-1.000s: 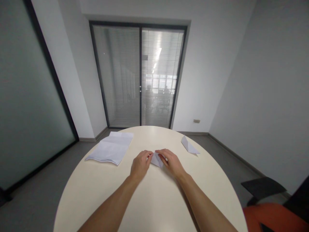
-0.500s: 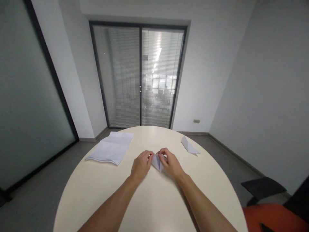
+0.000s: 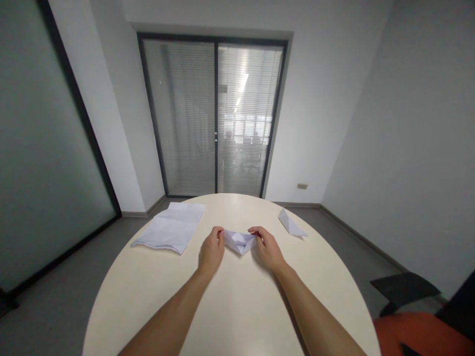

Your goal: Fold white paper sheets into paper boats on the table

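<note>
A white folded paper boat [image 3: 239, 242] is stretched between my two hands, just above the middle of the round table. My left hand [image 3: 213, 249] pinches its left tip between thumb and fingers. At the opposite tip, my right hand [image 3: 267, 248] grips the paper the same way. The boat's sides are spread, with a small raised peak in the centre and a pointed lower edge toward me. My fingers partly cover both ends.
A stack of white paper sheets [image 3: 172, 226] lies at the left of the cream table [image 3: 230, 306]. Another folded white paper piece [image 3: 291, 225] rests at the far right edge. A chair with an orange seat [image 3: 419, 331] and black armrest stands at the lower right.
My hands have moved apart, the left one to the left and the right slightly right. Between them the folded paper has opened out from a narrow, compact shape into a wide boat.
</note>
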`<move>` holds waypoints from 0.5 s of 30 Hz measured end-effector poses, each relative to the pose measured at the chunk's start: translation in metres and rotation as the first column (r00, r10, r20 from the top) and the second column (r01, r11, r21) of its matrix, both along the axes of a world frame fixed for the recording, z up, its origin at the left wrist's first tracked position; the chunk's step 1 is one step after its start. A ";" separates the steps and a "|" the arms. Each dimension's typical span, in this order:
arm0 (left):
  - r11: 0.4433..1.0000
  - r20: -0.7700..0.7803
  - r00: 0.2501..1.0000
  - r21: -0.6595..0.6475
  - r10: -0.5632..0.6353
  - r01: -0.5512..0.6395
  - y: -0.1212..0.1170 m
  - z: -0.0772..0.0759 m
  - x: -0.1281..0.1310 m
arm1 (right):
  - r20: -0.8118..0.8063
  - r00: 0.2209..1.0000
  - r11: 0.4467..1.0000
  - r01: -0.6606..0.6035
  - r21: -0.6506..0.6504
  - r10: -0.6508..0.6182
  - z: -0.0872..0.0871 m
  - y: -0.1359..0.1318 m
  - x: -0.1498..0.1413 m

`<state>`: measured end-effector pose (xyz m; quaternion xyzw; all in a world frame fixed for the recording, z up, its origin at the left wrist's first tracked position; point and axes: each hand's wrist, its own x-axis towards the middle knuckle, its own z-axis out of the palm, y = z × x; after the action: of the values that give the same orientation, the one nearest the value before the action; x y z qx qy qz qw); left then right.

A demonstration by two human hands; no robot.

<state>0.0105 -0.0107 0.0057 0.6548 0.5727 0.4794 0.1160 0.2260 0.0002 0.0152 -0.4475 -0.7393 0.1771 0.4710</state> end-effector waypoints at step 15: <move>0.995 0.197 0.977 -0.072 0.080 -0.067 0.013 -0.009 -0.006 | 0.067 0.997 1.000 0.027 -0.003 -0.026 0.000 -0.003 0.005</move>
<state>0.0042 0.0023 -0.0036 0.5775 0.5974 0.5277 0.1762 0.2310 -0.0023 0.0155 -0.4637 -0.7483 0.1570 0.4476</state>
